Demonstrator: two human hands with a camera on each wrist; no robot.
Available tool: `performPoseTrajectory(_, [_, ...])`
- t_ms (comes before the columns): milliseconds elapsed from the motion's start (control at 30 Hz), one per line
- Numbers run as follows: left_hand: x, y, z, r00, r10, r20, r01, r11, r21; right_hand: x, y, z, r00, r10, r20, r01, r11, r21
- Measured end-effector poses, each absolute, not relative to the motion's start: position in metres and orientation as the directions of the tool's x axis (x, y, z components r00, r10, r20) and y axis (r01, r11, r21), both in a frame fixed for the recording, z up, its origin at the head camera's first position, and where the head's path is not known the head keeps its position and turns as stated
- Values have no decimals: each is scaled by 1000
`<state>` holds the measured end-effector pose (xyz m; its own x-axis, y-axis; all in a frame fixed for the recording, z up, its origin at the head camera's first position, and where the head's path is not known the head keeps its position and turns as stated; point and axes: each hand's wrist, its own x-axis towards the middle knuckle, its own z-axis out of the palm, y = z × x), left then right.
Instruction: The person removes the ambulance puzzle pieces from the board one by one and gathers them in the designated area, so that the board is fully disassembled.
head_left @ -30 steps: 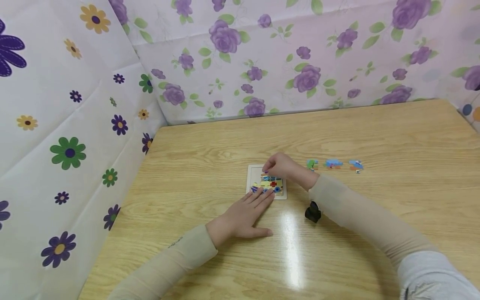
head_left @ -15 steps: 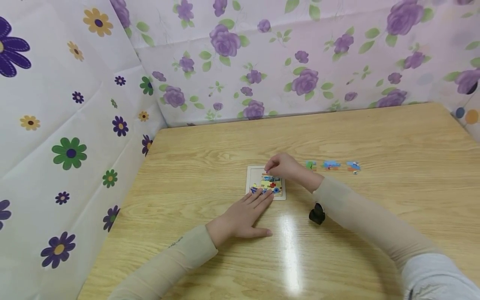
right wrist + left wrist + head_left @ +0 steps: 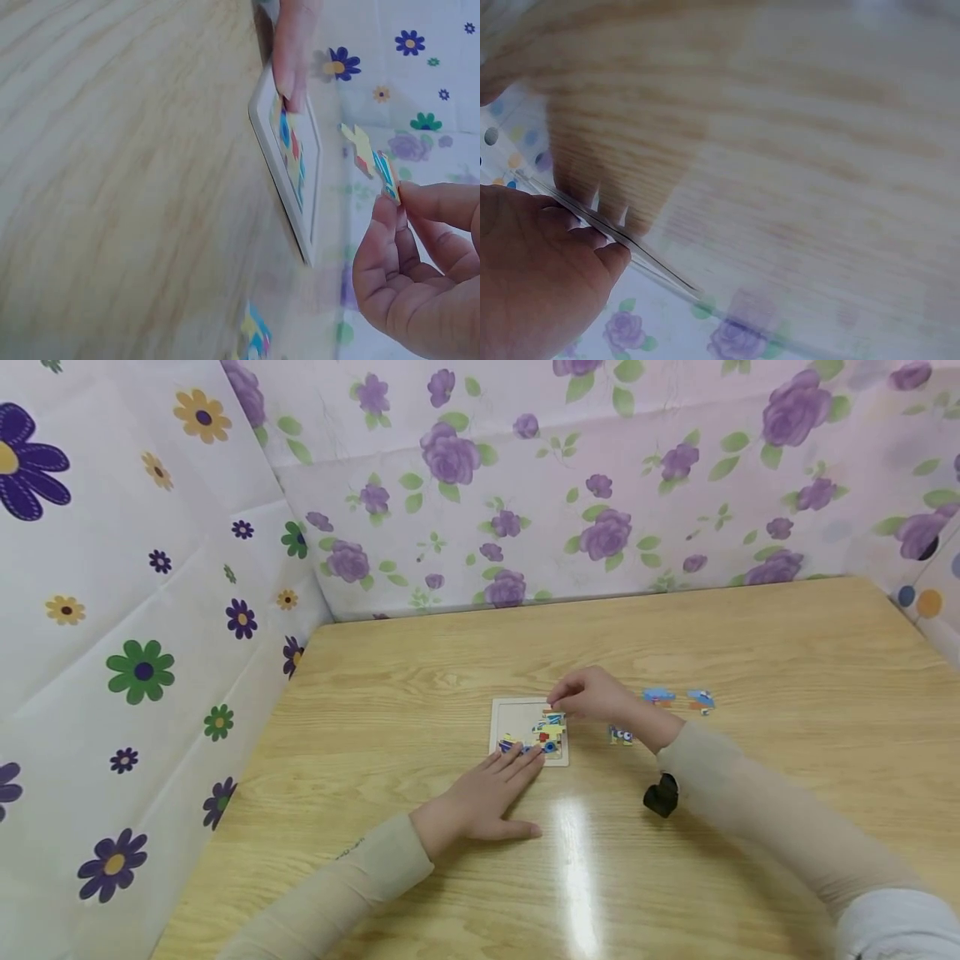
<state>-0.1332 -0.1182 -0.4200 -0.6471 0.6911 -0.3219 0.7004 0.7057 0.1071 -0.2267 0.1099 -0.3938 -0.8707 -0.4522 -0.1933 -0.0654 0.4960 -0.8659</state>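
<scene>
My right hand (image 3: 600, 697) pinches a jigsaw puzzle piece (image 3: 386, 178) between thumb and fingertips, over the right part of a white-rimmed puzzle tray (image 3: 495, 722). A yellow and red piece (image 3: 361, 152) hangs from the held one, the two apparently interlocked, and the right wrist view shows both raised off the tray. Flat on the table, my left hand (image 3: 483, 797) rests its straight fingertips on the tray's near edge. Colourful pieces (image 3: 290, 146) lie in the tray, partly under those fingers. The far left of the recess shows bare board.
Right of the tray lie loose pieces: one with cartoon eyes (image 3: 621, 736), a blue one (image 3: 658, 695) and another blue one (image 3: 702, 699). The wooden table (image 3: 405, 685) meets flowered sheets (image 3: 420, 527) at the back and left. A black wrist device (image 3: 662, 795) hangs under my right forearm.
My right hand has shifted to the right, and the pinched piece has come up with a neighbouring piece attached. The eyed piece has come into view beside the forearm. My left hand stays put.
</scene>
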Motion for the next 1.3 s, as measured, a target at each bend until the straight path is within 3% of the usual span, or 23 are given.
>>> performPoseTrajectory(800, [-133,-120,-424,-651,696,-303,706,702,97,-205,198,-379,-900,-367,-236,11,521,-854])
performPoseTrajectory(1300, [-132,-120,-424,-649,697,-305,709,699,91,-201,239,-398,-900,-318,-298,70,568,-820])
